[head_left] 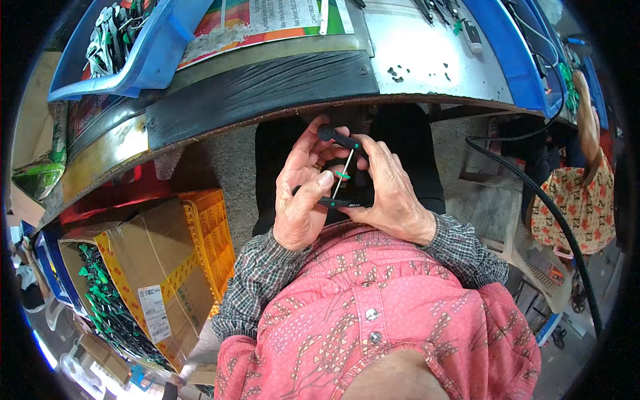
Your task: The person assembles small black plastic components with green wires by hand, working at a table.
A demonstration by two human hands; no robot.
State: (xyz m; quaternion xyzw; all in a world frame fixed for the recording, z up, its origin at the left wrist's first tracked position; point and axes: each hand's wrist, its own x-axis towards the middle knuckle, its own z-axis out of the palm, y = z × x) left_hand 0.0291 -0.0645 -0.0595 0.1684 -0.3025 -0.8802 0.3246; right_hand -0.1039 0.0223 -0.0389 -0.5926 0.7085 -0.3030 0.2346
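Above my lap, just off the near edge of the bench, both hands hold what looks like a small bar clamp [343,177]. It has two black plastic ends, a thin metal bar between them and a small green piece partway along the bar. My left hand [298,190] is closed on it, the thumb pressed near the lower black end and the fingers curled around the upper end. My right hand [395,191] grips it from the other side, fingers at the upper end and thumb at the lower end. My fingers hide parts of both ends.
A blue bin [150,70] of black and grey plastic parts stands on the bench [267,93] at left; another blue bin [497,40] is at right. A cardboard box [157,250] of green-and-black pieces and an orange crate [212,233] sit lower left. A black cable [560,207] hangs right, near another person's arm [588,120].
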